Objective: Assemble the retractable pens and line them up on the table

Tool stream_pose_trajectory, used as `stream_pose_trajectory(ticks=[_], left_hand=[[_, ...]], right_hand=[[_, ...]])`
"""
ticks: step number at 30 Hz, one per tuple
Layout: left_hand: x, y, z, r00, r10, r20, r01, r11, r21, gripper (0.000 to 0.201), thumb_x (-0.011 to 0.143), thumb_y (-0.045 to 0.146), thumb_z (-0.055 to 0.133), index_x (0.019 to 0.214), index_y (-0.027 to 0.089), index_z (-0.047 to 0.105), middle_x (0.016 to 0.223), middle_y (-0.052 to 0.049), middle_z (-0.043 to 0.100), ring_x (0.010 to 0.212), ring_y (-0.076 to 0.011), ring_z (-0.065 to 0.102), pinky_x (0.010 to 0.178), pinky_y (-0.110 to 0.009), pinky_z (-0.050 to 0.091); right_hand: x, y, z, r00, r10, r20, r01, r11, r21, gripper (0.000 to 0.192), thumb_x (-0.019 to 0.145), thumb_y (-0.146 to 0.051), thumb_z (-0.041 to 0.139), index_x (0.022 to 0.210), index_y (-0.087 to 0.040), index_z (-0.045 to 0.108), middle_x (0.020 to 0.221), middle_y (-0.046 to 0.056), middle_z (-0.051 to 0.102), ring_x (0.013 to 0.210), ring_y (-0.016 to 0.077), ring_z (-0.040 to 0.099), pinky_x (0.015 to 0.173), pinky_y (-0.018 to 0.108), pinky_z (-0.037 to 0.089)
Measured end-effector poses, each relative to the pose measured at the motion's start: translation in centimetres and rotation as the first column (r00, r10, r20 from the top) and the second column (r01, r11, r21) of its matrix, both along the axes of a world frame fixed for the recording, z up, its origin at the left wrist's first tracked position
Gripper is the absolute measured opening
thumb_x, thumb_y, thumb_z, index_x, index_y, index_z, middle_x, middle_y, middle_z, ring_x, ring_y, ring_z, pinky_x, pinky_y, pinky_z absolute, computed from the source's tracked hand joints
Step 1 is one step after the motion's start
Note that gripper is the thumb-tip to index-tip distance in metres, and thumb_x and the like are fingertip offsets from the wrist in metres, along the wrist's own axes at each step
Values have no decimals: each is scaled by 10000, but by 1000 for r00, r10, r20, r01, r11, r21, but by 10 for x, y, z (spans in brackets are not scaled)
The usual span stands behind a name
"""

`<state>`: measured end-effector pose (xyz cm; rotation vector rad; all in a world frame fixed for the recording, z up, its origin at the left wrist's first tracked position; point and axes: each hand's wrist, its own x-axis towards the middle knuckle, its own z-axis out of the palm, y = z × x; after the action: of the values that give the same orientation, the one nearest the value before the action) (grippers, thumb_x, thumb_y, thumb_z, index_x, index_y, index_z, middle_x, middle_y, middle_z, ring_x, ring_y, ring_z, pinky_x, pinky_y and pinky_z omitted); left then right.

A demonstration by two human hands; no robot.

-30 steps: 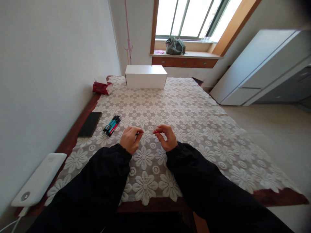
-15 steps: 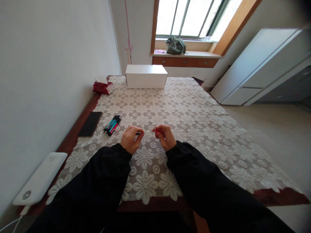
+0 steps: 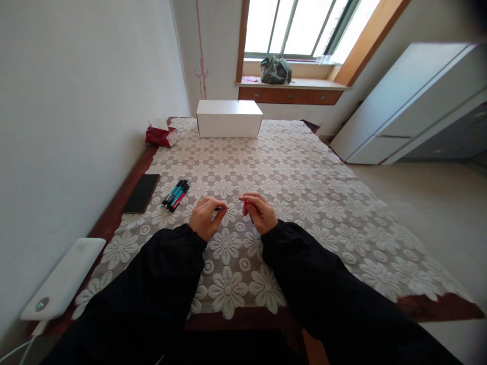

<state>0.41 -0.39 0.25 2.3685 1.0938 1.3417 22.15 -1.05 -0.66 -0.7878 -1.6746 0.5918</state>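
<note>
Over the lace tablecloth [image 3: 226,243], my left hand [image 3: 205,218] is closed, pinching a small dark piece [image 3: 218,209] between thumb and fingertips; most of the piece is covered. A short gap away on the right, my right hand [image 3: 262,213] grips a slim red pen-like piece [image 3: 246,203] with a thin pale tip pointing up and away from me. Its fingers hide the rest. To the left of my left hand lie several pens [image 3: 176,195] side by side, with black, blue-green and red barrels.
A black flat phone-like slab [image 3: 141,193] lies near the left edge. A red tissue pack [image 3: 161,137] and a white box [image 3: 229,119] stand at the far end. At the near left is a white power-bank-like device [image 3: 64,279] with a cable.
My right hand's fingers have shifted slightly on the red piece, the index finger stretching out straighter. My left hand has stayed nearly in place, still pinching the dark piece.
</note>
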Motion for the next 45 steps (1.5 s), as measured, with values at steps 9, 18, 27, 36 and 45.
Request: stream_pose_trajectory(ticks=[9,18,27,36,45], left_hand=[[1,0,1,1000,-15,2,15,1000,-11,39,940,229,632,917,206,653,862,-44,715,869,-200,647,791,-347,535],[1,-1,2,1000,-26,4,26,1000,-10,33,937,230,638,914,211,653,862,-43,723,868,-203,653,798,-352,536],[1,-2,2,1000,15,12,-15,1000,-14,55,944,248,620,939,209,659,870,-48,712,854,-197,659,789,-347,549],[1,-2,6,997,67,29,-67,998,-1,68,955,248,604,953,216,664,870,-46,712,855,-201,656,804,-353,545],[0,-2,7,993,82,87,-82,997,-9,98,981,219,546,982,212,644,919,-46,699,890,-192,649,820,-342,531]], right_hand=[[1,2,-2,997,67,47,-67,998,-12,329,1068,-306,409,1251,-257,678,1241,106,620,640,85,607,643,301,560],[1,3,-4,999,29,16,-27,997,-71,316,1054,-333,447,1253,-234,672,1225,109,590,626,80,615,608,285,564],[1,2,-4,996,85,32,-83,995,-62,302,1041,-292,452,1205,-233,699,1151,90,617,607,71,603,568,254,535],[2,2,-1,989,76,127,-75,997,-6,287,1042,-239,421,1096,-211,701,1048,74,658,634,91,588,619,253,541],[3,1,-8,928,6,373,-73,984,165,381,982,-90,378,1156,-223,689,1114,87,688,1019,169,673,872,296,575]])
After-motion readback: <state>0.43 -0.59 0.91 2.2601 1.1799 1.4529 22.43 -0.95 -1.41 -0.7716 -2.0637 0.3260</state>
